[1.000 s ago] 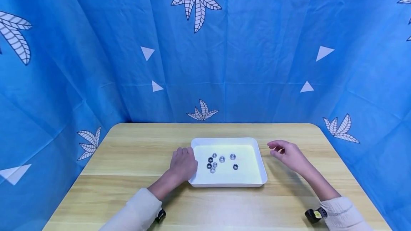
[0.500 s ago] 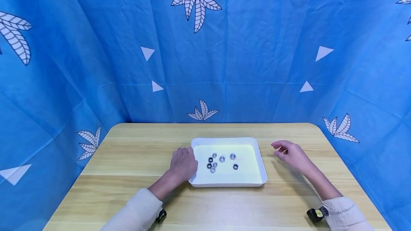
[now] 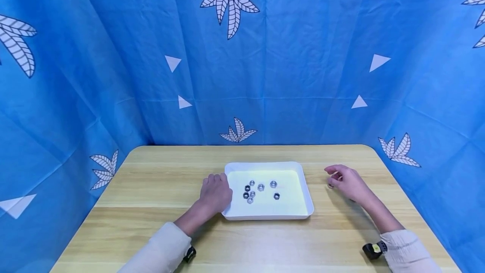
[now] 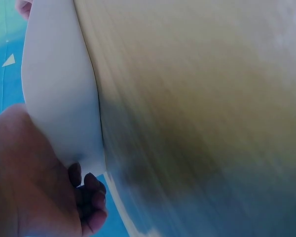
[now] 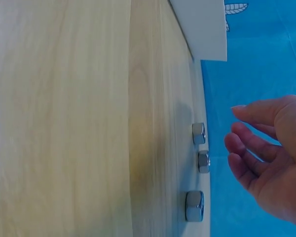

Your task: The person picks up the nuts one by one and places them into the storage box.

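Note:
A white rectangular tray (image 3: 267,217) sits on the table, with silver hex nuts (image 3: 273,184) and three darker nuts (image 3: 277,196) inside, mostly toward its left half. My left hand (image 3: 216,193) grips the tray's left side, fingers curled at the wall; in the left wrist view the hand (image 4: 34,177) lies against the white side. Right of the tray, my right hand (image 3: 346,183) hovers above the table, fingers loosely bent and nothing between them. Beneath it in the right wrist view stand a large nut (image 5: 194,206) and two smaller nuts (image 5: 199,133) on the wood.
The light wood table (image 3: 178,239) has rounded far corners. A blue curtain (image 3: 303,54) with leaf and triangle prints hangs behind it and along both sides. A dark strap device (image 3: 373,250) is worn on the right wrist.
My right hand has drifted right, away from the tray, and a nut now shows beside its thumb. The left hand keeps its place on the tray. The head view has shifted slightly.

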A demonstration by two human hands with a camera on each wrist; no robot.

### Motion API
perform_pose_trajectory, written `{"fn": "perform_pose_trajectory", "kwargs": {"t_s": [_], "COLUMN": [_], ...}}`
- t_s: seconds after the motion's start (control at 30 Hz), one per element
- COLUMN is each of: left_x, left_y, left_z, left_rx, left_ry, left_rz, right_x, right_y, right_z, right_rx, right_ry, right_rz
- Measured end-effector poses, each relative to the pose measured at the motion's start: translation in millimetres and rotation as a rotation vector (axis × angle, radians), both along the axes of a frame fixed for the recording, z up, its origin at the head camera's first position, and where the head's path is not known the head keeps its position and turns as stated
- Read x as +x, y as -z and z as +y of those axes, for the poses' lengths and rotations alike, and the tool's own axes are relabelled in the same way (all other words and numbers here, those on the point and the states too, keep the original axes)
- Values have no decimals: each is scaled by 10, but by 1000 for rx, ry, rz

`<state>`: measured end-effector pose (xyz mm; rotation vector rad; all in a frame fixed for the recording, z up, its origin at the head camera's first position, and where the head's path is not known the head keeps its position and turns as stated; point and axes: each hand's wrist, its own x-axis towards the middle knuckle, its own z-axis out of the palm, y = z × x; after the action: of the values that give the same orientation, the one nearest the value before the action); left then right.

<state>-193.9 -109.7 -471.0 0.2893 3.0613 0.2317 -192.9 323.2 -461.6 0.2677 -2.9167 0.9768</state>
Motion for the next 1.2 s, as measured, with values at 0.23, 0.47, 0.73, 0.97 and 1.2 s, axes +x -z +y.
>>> {"fn": "perform_pose_trajectory", "kwargs": {"t_s": [0.23,0.47,0.73,0.97,1.2], "left_x": [-9,-29,-30,-20,4], "left_y": [-3,3,-14,-16,-7], "left_z": [-3,-6,-20,-18,-14], "left_rx": [5,10,8,-2,9], "left_ry": [-3,-3,6,7,5], "left_rz": [-5,-3,-2,-9,-13], "right_x": [-26,-72,-96,-133,-148], "right_y": [38,79,88,110,154], "right_z": [58,109,163,217,281], "right_rx": [29,65,91,84,60], "right_ry": [2,8,25,14,21], "right_rz": [32,61,45,10,-67]}}
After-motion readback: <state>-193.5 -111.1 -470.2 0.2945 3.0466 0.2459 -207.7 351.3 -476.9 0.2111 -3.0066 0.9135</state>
